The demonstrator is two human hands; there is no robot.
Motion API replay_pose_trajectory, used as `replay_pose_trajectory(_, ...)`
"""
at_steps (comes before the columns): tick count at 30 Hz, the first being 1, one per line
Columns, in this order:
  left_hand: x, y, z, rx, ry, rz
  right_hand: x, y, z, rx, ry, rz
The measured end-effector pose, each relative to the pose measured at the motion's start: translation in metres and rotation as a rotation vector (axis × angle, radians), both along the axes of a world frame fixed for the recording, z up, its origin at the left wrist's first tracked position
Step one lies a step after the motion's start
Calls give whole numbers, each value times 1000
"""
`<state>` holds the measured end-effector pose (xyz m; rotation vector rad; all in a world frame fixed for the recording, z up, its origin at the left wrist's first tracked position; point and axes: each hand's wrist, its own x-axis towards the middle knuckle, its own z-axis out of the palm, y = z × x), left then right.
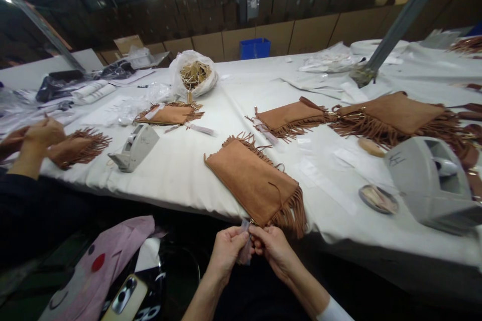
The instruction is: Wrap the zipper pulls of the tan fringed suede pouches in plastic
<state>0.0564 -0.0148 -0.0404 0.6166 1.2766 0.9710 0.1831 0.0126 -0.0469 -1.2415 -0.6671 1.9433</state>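
Observation:
A tan suede pouch with fringe (254, 173) lies near the table's front edge, one corner pointing toward me. Just below that corner, my left hand (228, 251) pinches a small clear plastic wrapping (245, 251), which seems to cover something at the pouch's zipper end. My right hand (274, 248) is closed at the same spot, its thumb and finger against the metal zipper end and the top of the wrapping. What exactly lies between the fingertips is partly hidden.
Tape dispensers stand at right (429, 180) and left (136, 146). More fringed pouches (289, 115) lie farther back, near a plastic bag of tags (195, 75). A co-worker's hands (43, 135) are at far left. A phone (126, 301) lies below the table's edge.

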Motion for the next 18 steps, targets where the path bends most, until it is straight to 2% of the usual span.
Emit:
replay_pose_trajectory(4,3,0,-4,-9,40,53,0,0,1,9,-18,8)
replay_pose_trajectory(12,6,1,-11,85,93,108,-2,0,2,37,-87,-11)
replay_pose_trajectory(15,9,-1,-12,126,189,154,-1,0,5,17,-72,-3)
replay_pose_trajectory(18,12,-8,-12,275,386,172,-2,0,8,-18,-43,-6)
